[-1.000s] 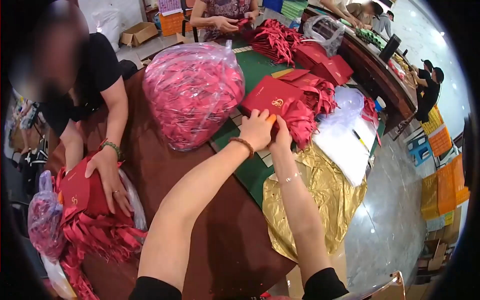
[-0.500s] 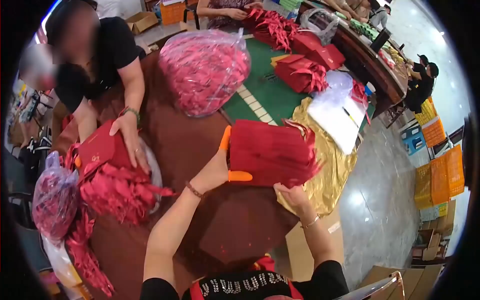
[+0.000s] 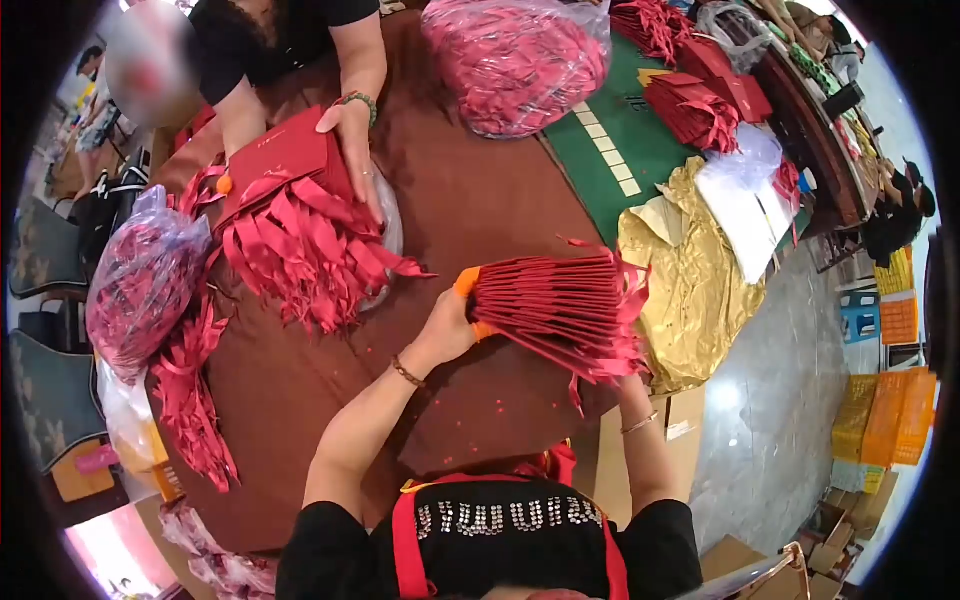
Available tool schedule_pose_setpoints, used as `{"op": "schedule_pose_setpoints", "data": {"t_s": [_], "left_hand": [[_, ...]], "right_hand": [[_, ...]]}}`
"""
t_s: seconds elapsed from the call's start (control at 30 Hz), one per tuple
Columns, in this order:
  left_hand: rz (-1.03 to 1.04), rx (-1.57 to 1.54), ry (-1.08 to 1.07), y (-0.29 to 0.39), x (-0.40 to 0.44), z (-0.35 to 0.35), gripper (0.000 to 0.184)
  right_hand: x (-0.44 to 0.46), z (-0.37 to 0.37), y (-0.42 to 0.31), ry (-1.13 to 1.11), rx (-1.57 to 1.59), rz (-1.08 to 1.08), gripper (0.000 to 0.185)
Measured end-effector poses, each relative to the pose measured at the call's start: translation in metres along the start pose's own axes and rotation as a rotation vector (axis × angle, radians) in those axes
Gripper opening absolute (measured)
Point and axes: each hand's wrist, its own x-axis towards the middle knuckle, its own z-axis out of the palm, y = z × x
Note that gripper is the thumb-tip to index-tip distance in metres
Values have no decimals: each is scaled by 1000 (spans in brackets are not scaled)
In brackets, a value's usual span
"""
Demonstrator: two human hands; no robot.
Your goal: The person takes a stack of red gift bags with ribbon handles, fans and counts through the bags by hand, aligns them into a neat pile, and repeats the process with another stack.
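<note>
My left hand [image 3: 450,326], with orange finger covers on it, grips one end of a stack of flat red paper pieces with ribbons [image 3: 545,300]. The stack is held above the brown tablecloth, its edges fanned towards me. Loose red ribbon ends hang from its right side. My right hand [image 3: 630,392] is at that ribbon end, low on the right; its fingers are mostly hidden behind the ribbons, so their grip does not show.
Across the table, a person's hands [image 3: 350,135] hold another ribboned red stack [image 3: 290,160]. Clear bags of red ribbons [image 3: 515,65] [image 3: 150,275] sit at the back and left. Gold wrapping [image 3: 690,310] and a white sheet [image 3: 740,215] lie right. Red scraps dot the brown cloth [image 3: 430,440].
The stack in my left hand has tilted from its broad face to its fanned edges. My right hand has moved in under the ribbon end. The view has shifted, with the table's things lying elsewhere in frame.
</note>
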Motion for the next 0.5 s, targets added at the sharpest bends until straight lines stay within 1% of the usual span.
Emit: {"op": "schedule_pose_setpoints", "data": {"t_s": [0.07,0.1,0.13,0.17,0.2,0.23,0.27,0.3,0.33,0.4,0.43,0.47,0.5], "left_hand": [[-4,-25,6,2,3,2,58],[0,-72,6,4,4,2,59],[0,-122,5,4,3,3,61],[-55,-179,7,0,2,4,62],[-59,-190,-1,-3,1,4,62],[-58,-174,-19,-5,0,2,65],[-53,-155,-34,-7,0,2,68],[-84,-279,-29,-9,-2,4,70],[-90,-278,-30,-7,-3,4,70],[-3,-97,-17,-2,-2,2,66],[-7,-156,-45,-3,-2,2,72],[-5,-151,-45,-3,-3,3,72],[-7,-220,-89,-3,-4,5,77]], "right_hand": [[-16,4,-9,50,-1698,-266,32],[-31,11,-22,109,-1732,-128,39],[-39,24,-33,124,-1738,-122,39],[-46,36,-43,527,-1538,-25,37],[-52,49,-50,904,-1297,64,34],[-60,63,-51,914,-1297,69,34],[-64,78,-45,957,-1246,-208,37],[-65,92,-39,984,-1182,-482,40],[-58,108,-32,987,-1180,-476,40],[-28,136,-12,545,-1328,-855,51],[-8,143,1,611,-1161,-762,54],[8,147,9,666,-995,-667,58],[18,125,16,577,-1008,-693,59]]}}
